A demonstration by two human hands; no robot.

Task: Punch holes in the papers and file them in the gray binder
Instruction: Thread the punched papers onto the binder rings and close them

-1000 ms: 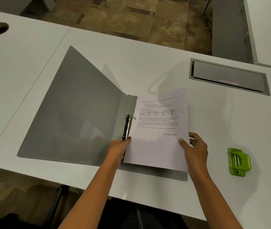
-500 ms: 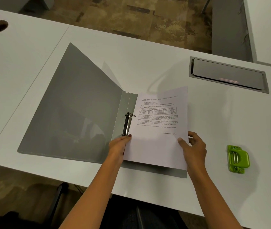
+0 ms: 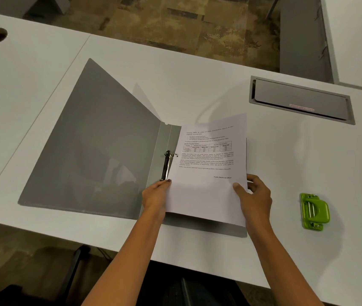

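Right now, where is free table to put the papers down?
Bare table lies between the papers, the hole punch and the cable hatch; more left of the gray binder. The binder's right half is crowded by both hands.

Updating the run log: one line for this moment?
left hand: paper's left edge | right hand: right edge | paper: over open gray binder | punch: idle

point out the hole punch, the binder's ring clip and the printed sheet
hole punch (image 3: 314,211), head view, on its green top lever
ring clip (image 3: 167,165), head view, on the metal bar
printed sheet (image 3: 206,188), head view, on its blank lower half
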